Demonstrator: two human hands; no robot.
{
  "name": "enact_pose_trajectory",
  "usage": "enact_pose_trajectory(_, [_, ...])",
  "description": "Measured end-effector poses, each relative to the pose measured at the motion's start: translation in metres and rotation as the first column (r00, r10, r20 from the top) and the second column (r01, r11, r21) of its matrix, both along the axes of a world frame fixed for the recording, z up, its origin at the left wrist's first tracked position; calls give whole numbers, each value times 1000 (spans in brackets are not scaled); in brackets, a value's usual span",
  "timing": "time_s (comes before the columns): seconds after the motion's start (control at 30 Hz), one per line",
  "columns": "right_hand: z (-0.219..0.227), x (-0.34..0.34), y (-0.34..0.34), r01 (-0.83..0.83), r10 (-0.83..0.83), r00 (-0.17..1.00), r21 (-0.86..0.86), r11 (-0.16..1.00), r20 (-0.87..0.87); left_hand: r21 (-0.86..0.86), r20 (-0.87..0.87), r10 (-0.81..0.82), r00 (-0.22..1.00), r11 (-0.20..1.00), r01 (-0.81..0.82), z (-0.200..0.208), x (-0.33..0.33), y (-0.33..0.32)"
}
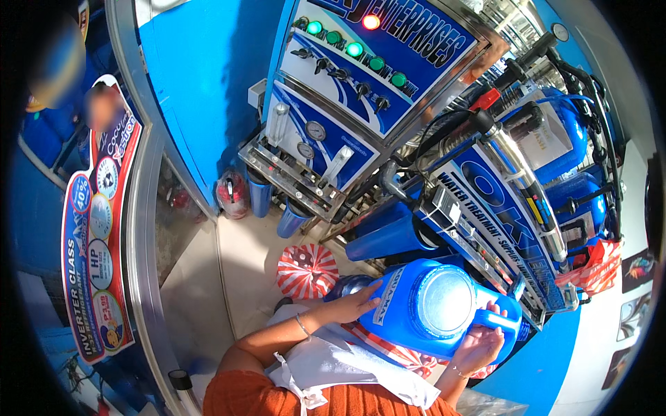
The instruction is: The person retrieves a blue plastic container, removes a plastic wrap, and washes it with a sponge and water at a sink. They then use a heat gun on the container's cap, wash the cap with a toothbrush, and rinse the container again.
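Observation:
A large blue plastic water jug point(399, 326) with a wide, round white cap point(446, 299) is in front of my body, above a white apron point(333, 371). The jug is tilted, so its cap faces up toward the view. My left hand point(352, 304) presses against its left side near a white label point(390, 297). At the handle point(494, 320) on the other side, my right hand point(479, 343) has its fingers curled around the grip. Part of the jug's underside is hidden.
Ahead stands a control panel point(354, 87) with lit buttons, knobs and gauges. Blue filter housings point(388, 239) and steel pipes point(517, 170) crowd the right. A red-and-white striped round bundle point(307, 272) lies on the floor. A glass door point(182, 208) and a printed sign point(104, 243) are left.

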State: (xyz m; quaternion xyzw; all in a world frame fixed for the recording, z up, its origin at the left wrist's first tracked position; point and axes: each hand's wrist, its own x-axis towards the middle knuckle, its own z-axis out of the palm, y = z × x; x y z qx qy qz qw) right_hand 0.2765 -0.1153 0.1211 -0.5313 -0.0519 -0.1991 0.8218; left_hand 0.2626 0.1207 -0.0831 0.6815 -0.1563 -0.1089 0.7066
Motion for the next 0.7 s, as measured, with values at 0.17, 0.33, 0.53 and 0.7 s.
enact_pose_trajectory(0.17, [-3, -2, 8, 33, -33, 999, -16, 999, -29, 57, -95, -35, 995, 998, 40, -5, 9, 5])
enact_pose_trajectory(0.33, [-6, -3, 3, 24, -25, 1000, -30, 999, -10, 44, -122, -98, 988, 994, 104, -2, 14, 0])
enact_pose_trajectory(0.53, [-1, -11, -9, 59, -58, 998, -53, 997, 6, 22, -197, -181, 964, 982, 189, 8, 13, -19])
enact_pose_trajectory(0.7, [6, -24, -22, 114, -114, 993, -76, 991, 10, -23, -150, -254, 955, 967, 253, 10, 19, -39])
